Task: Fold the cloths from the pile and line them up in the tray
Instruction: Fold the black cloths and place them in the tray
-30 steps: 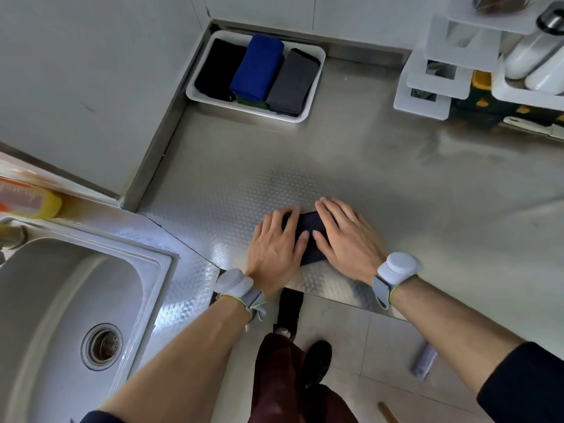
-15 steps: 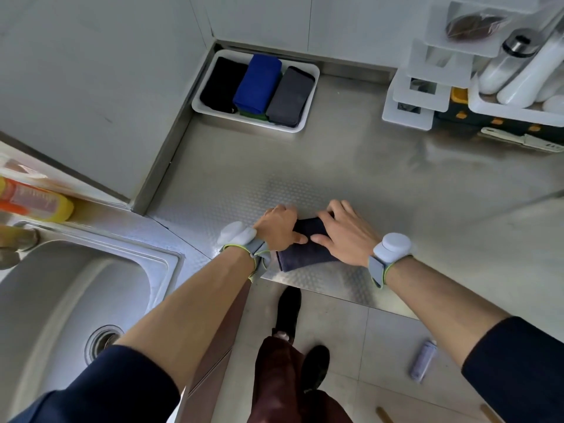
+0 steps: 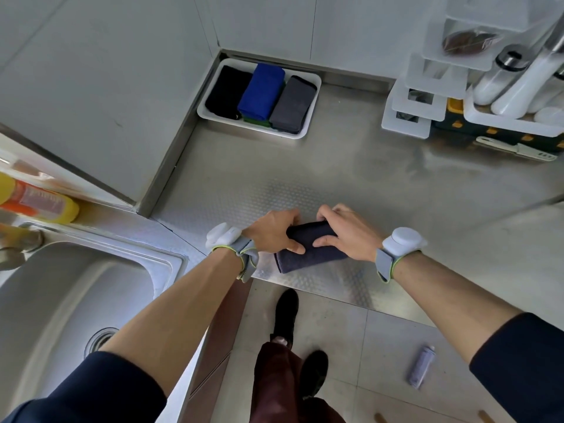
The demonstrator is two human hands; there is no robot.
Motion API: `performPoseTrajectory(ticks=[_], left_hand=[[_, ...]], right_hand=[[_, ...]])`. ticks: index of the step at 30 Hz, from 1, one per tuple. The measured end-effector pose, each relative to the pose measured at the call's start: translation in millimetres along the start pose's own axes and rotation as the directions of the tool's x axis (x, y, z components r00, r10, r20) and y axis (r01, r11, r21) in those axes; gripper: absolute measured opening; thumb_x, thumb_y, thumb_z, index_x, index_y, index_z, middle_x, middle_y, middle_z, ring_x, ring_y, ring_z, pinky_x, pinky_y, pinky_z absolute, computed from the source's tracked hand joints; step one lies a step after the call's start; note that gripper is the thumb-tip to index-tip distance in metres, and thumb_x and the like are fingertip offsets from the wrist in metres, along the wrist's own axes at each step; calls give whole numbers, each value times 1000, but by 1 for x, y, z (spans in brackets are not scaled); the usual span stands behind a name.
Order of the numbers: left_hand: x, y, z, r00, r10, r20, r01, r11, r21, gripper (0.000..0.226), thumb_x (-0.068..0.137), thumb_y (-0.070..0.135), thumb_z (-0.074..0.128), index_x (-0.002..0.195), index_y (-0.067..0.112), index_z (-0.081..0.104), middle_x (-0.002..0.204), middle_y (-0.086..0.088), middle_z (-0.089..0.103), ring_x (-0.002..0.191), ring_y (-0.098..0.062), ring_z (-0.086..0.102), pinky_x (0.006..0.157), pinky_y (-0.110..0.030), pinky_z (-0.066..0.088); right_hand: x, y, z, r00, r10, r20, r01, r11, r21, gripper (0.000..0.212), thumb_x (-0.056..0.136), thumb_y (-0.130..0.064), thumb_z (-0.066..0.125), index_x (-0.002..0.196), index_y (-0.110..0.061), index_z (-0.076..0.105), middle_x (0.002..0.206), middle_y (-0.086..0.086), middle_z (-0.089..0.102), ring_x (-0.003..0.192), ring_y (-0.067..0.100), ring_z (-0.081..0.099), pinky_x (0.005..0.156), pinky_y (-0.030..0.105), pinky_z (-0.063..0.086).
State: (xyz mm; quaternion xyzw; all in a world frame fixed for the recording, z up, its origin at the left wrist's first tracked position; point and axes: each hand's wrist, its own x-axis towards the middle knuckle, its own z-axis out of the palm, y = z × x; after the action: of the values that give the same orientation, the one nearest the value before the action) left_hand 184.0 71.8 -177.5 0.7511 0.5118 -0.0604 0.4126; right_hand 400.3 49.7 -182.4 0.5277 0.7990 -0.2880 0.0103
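Folded dark cloth (image 3: 311, 254) lies at the near edge of the tabletop (image 3: 305, 178). Left hand (image 3: 274, 230) and right hand (image 3: 348, 236) both grip it, fingers curled over its far side, thumbs on top. White tray (image 3: 219, 117) sits in the far left corner, holding a black cloth (image 3: 227, 91), blue cloth (image 3: 262, 90) and grey cloth (image 3: 293, 103) side by side.

Dark grey-blue cloth (image 3: 311, 254), white tray (image 3: 311, 112), black (image 3: 227, 91), blue (image 3: 262, 91), grey cloths (image 3: 293, 105)
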Motion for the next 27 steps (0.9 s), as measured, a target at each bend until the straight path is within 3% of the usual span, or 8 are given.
performPoseTrajectory(ticks=[4,8,11,15,18,20,22,27], left_hand=[[-4,-3,-8,999,-8,-46,8,1000,-9,49,69,40,87,93,28,46,85,7,67,87,-25,63,77,-41,51],[-3,-15,-25,991,-51,-121,41,995,-88,50,61,41,91,95,30,56,87,6,73,87,-23,66,83,-42,54],[6,-30,-43,987,-64,-150,35,981,-191,44,61,41,93,94,28,67,81,8,74,80,-16,67,81,-34,55],[22,-52,-64,967,-128,-221,26,909,-417,34,69,46,89,79,21,69,71,7,70,64,-8,60,69,-30,49],[32,-63,-74,948,-198,-251,28,834,-551,34,76,48,84,79,17,68,70,4,69,63,-10,62,69,-38,56],[40,-71,-82,933,-254,-253,33,762,-647,40,79,46,82,84,9,68,74,-4,69,67,-16,63,71,-43,59],[41,-74,-85,923,-292,-252,9,669,-743,39,82,43,80,84,6,69,73,-2,68,66,-13,63,68,-36,59],[57,-103,-115,883,-397,-251,-79,402,-912,32,85,35,77,97,6,74,84,-4,77,78,-15,73,70,-26,60]], right_hand=[[9,-1,-7,999,49,16,-50,996,76,46,79,-54,74,108,-28,51,101,1,68,91,27,63,79,45,52],[25,0,-17,988,154,-18,-146,962,230,43,66,-56,85,85,-24,63,77,-5,67,74,17,62,69,38,51],[45,-2,-25,971,235,-47,-191,875,444,44,65,-51,89,80,-18,63,69,-8,62,65,11,55,63,32,44],[81,-11,-35,935,340,-101,-159,656,738,30,75,-38,85,86,-14,70,83,-3,74,77,8,66,69,24,51],[112,-18,-41,910,387,-151,-126,603,788,46,76,-39,84,89,1,65,92,19,74,78,17,65,74,38,55],[138,-19,-47,900,402,-169,-118,599,792,40,74,-43,85,82,-8,66,87,13,75,76,15,65,70,35,54],[151,-23,-54,893,411,-181,-105,583,806,33,73,-43,86,75,-18,66,78,2,73,71,11,64,64,27,50],[214,-27,-71,880,438,-183,-69,500,863,41,72,-39,87,91,-5,74,90,9,75,84,21,70,78,38,54]])
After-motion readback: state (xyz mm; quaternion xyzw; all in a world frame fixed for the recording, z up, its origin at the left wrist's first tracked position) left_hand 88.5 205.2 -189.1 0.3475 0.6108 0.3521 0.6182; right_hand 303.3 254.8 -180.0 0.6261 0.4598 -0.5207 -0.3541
